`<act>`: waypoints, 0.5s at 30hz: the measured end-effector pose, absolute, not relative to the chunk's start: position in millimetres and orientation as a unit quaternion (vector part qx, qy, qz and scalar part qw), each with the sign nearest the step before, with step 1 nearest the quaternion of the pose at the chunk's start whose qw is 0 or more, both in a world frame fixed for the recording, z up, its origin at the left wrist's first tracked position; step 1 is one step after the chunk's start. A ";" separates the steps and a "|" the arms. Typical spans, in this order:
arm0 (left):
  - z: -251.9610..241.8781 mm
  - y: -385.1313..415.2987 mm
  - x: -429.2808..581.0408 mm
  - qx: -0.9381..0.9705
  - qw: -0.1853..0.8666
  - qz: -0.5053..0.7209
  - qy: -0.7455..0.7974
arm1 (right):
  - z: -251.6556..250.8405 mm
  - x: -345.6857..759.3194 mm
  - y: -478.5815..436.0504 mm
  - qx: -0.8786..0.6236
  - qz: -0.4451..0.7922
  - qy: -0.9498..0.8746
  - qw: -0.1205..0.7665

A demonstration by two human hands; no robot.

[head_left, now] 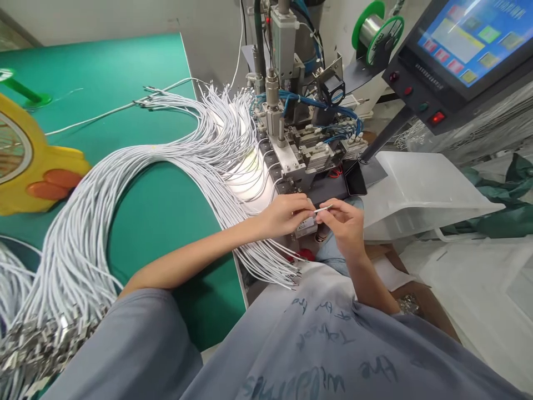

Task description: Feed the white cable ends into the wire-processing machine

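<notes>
Between my two hands is the end of a thin white cable (321, 210). My left hand (287, 214) pinches it from the left, with the forearm lying across the table's edge. From the other side, my right hand (343, 222) closes thumb and finger near the cable's tip. Just beyond the hands stands a machine (287, 133) with metal cylinders and blue tubes; several single cables lie along its front edge. A thick bundle of white cables (154, 153) curves over the green table, its loose ends hanging beside my left forearm.
A control screen (470, 39) on a post rises at the right, near a solder wire spool (377, 32). Below it is a white plastic bin (425, 183). A yellow toy-shaped object (37, 161) stands on the green table (158, 222) at left. Metal connectors (50, 344) fill the lower left.
</notes>
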State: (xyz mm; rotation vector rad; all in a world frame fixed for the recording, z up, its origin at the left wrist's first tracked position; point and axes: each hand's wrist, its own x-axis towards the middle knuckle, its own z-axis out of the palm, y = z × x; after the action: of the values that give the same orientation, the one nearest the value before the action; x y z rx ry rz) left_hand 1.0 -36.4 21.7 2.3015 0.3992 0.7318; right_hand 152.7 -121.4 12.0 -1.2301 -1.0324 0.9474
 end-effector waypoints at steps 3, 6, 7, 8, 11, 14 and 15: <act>22.1 -39.4 2.8 0.867 0.373 0.300 0.139 | 12.4 150.6 -119.2 -0.525 0.373 -0.468 0.606; 22.7 -42.0 4.1 0.844 0.405 0.328 0.130 | 12.8 150.9 -117.9 -0.530 0.353 -0.489 0.596; 22.7 -42.5 4.1 0.838 0.410 0.334 0.135 | 13.1 152.1 -117.5 -0.529 0.353 -0.499 0.588; 22.6 -42.5 4.0 0.834 0.413 0.337 0.143 | 13.7 153.9 -116.9 -0.528 0.354 -0.511 0.579; 21.0 -40.5 2.8 0.841 0.394 0.337 0.153 | 16.9 161.9 -114.1 -0.536 0.336 -0.546 0.549; 17.9 -37.4 2.2 0.864 0.342 0.337 0.150 | 20.4 168.3 -110.2 -0.550 0.302 -0.593 0.504; 16.8 -36.9 2.4 0.869 0.328 0.339 0.152 | 20.6 168.7 -109.1 -0.553 0.290 -0.605 0.494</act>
State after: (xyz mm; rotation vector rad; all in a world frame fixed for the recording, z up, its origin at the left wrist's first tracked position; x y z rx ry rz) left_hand 2.4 -36.9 16.8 2.2749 0.3993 0.8872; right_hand 168.7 -109.1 20.6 -1.3405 -1.4667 0.7039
